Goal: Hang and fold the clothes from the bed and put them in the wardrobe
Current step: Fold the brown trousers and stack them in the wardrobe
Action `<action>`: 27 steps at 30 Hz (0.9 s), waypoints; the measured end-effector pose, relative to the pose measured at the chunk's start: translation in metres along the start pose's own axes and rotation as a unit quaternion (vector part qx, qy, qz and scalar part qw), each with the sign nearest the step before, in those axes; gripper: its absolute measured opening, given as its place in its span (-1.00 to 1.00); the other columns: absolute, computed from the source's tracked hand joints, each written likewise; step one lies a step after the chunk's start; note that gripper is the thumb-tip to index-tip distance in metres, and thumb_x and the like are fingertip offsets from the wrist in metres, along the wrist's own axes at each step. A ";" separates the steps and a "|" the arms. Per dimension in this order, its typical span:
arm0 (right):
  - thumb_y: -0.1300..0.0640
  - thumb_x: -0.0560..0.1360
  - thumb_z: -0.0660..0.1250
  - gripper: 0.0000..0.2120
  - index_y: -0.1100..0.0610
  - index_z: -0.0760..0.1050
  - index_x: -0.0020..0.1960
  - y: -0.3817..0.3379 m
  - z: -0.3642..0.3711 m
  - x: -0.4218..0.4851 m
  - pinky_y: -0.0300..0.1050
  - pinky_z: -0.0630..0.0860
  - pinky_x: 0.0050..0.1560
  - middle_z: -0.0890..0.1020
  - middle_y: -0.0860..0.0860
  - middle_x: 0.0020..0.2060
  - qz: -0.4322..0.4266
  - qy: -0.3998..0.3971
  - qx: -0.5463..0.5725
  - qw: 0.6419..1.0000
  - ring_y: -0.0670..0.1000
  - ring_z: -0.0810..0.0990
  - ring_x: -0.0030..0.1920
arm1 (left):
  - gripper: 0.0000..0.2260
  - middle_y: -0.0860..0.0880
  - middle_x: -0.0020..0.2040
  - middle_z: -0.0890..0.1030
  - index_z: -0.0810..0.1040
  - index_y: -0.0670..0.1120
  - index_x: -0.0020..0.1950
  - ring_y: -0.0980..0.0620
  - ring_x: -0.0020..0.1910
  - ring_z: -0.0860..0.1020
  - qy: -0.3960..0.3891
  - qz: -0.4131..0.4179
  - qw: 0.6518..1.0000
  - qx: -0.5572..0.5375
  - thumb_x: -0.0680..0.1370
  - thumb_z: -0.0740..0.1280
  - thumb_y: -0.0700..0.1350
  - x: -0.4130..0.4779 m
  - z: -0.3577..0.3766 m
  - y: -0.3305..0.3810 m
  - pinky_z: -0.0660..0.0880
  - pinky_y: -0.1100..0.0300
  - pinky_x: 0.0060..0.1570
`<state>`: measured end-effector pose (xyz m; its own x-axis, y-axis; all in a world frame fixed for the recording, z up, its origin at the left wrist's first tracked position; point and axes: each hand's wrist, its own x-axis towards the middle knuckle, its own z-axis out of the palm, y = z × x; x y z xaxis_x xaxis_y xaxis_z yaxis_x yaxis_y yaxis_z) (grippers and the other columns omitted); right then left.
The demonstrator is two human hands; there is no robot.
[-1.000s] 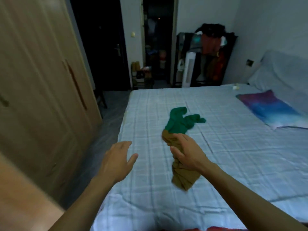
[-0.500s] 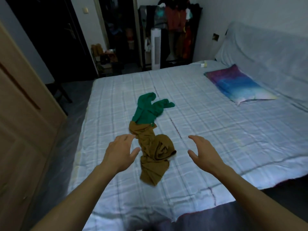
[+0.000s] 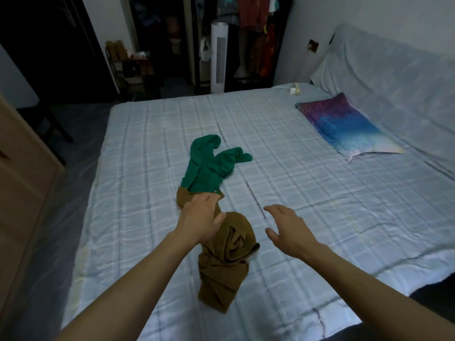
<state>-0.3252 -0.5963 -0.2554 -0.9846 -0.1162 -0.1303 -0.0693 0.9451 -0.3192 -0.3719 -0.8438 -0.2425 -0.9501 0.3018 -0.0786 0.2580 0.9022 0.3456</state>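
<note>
A crumpled brown garment [image 3: 225,262] lies on the bed [image 3: 320,217], which has a pale blue checked sheet. A green garment [image 3: 209,166] lies bunched just beyond it, touching its far end. My left hand [image 3: 200,217] reaches over the upper part of the brown garment with fingers extended; I cannot tell whether it touches the cloth. My right hand [image 3: 286,226] hovers open over the sheet to the right of the brown garment, holding nothing.
The wooden wardrobe [image 3: 22,193] stands along the left edge. A purple and blue pillow [image 3: 344,126] lies at the bed's right. A white tower fan [image 3: 218,57] and a rack of hanging clothes [image 3: 258,33] stand beyond the bed's far side.
My right hand let go of the brown garment, which now lies on the bed. My left hand moved forward over its upper end. The view swung right and down.
</note>
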 end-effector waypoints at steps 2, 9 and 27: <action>-0.05 0.57 0.25 -0.44 0.01 0.21 0.52 -0.006 0.008 0.020 0.12 0.36 0.35 0.34 0.01 0.45 -0.004 -0.014 0.019 1.000 0.10 0.30 0.44 | -0.48 -0.04 0.50 0.34 0.27 -0.04 0.53 -0.07 0.45 0.29 -0.012 -0.002 1.000 -0.002 0.62 0.21 0.13 0.019 0.006 -0.004 0.31 -0.03 0.37; 0.00 0.59 0.24 -0.55 0.04 0.30 0.45 0.018 0.047 0.080 0.04 0.37 0.28 0.40 0.03 0.37 -0.012 -0.060 0.060 0.996 0.08 0.34 0.38 | -0.54 -0.02 0.46 0.37 0.32 -0.02 0.49 -0.04 0.42 0.31 -0.077 -0.010 0.997 0.017 0.62 0.21 0.09 0.073 0.052 -0.028 0.32 0.03 0.34; 0.20 0.44 0.27 -0.50 0.03 0.37 0.38 0.117 0.226 0.163 0.04 0.37 0.22 0.40 0.07 0.33 -0.039 -0.232 -0.016 0.972 0.16 0.34 0.36 | -0.51 0.00 0.51 0.29 0.30 0.07 0.49 -0.06 0.48 0.20 -0.273 0.047 0.959 0.053 0.57 0.22 -0.21 0.186 0.226 -0.084 0.24 -0.01 0.40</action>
<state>-0.4575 -0.5734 -0.5268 -0.7979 -0.3068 -0.5189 -0.1536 0.9359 -0.3172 -0.5309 -0.7940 -0.4975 -0.6958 0.4733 -0.5403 0.3810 0.8809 0.2810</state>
